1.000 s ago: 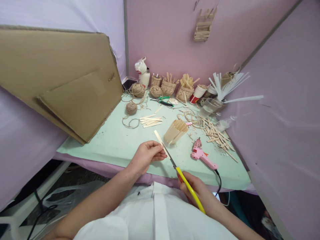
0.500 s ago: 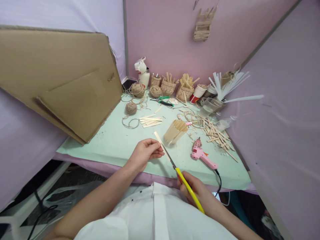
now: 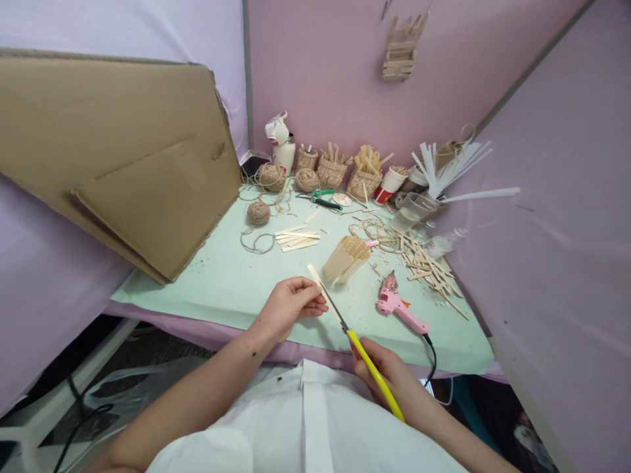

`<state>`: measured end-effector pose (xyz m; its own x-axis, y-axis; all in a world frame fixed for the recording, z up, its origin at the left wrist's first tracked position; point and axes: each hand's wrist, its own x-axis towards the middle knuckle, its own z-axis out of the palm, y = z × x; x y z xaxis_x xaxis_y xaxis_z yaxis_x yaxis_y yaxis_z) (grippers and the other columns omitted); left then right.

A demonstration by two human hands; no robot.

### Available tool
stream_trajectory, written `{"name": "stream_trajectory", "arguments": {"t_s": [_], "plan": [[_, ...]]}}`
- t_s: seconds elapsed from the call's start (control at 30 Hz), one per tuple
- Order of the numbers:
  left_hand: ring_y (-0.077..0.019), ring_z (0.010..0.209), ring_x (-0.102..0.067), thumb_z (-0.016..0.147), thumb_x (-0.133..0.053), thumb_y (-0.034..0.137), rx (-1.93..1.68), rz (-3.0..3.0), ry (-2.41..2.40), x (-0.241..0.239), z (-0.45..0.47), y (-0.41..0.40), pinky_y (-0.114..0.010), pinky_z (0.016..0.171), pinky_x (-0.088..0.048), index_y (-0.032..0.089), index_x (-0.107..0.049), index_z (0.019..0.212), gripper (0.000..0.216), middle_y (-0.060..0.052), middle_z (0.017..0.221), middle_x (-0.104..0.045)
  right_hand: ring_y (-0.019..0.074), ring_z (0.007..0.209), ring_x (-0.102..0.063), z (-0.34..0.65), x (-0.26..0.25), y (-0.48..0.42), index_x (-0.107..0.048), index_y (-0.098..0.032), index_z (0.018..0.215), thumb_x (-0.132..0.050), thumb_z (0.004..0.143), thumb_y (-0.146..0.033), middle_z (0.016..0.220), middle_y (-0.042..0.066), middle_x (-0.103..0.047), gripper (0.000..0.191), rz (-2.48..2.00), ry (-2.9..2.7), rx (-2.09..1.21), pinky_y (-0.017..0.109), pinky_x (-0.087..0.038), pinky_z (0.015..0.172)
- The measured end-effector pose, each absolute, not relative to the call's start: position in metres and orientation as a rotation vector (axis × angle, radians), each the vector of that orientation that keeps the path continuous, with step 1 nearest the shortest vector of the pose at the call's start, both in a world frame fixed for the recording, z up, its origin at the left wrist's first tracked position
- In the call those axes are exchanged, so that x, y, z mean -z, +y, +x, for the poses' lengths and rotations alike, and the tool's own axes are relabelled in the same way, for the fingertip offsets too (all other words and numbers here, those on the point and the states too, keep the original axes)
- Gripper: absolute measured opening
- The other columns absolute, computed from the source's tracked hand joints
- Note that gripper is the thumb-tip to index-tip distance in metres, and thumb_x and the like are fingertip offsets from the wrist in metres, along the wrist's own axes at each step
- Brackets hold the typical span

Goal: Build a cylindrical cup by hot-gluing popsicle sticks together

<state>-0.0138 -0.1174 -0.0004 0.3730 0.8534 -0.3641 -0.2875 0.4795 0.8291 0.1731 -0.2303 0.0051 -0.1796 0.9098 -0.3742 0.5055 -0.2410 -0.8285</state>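
Observation:
My left hand pinches a thin flat wooden strip between thumb and fingers, its upper end sticking out past them. Yellow-handled scissors are in my right hand, fingers wrapped round the handles. Their blades lie along the strip, close to my left fingertips; whether they touch the wood I cannot tell. Just beyond the blades stands a cup-shaped holder made of wooden strips. A pink glue gun lies to the right of it. Behind my left hand is a small pile of flat wooden strips.
Cardboard sheets lean at the left. Along the back stand twine balls, woven stick holders and a bottle. Green-handled pliers lie before them. At right are scattered sticks and a clear cup by white strips.
My left hand and the wooden strip have shifted slightly right and down. The scissors have moved very little, and their blades look closer together.

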Motion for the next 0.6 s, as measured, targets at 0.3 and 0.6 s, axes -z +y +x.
{"name": "stream_trajectory", "arguments": {"t_s": [0.3, 0.6], "plan": [[-0.0103, 0.057, -0.066, 0.069, -0.075, 0.028, -0.868, 0.760, 0.929, 0.000, -0.018, -0.112, -0.018, 0.055, -0.054, 0.012, -0.063, 0.072, 0.021, -0.004, 0.066, -0.067, 0.0121, 0.062, -0.035, 0.168, -0.015, -0.228, -0.043, -0.020, 0.074, -0.052, 0.080, -0.063, 0.068, -0.002, -0.044, 0.044, -1.734, -1.590, -1.442, 0.025, -0.028, 0.057], [-0.0111, 0.057, -0.066, 0.068, -0.075, 0.027, -0.806, 0.775, 0.913, 0.000, -0.014, -0.118, -0.019, 0.055, -0.054, 0.012, -0.062, 0.068, 0.021, -0.003, 0.065, -0.067, 0.0118, 0.061, -0.032, 0.166, -0.020, -0.226, -0.041, -0.021, 0.072, -0.051, 0.081, -0.054, 0.066, -0.004, -0.039, 0.036, -1.769, -1.624, -1.414, 0.025, -0.027, 0.056]]}}
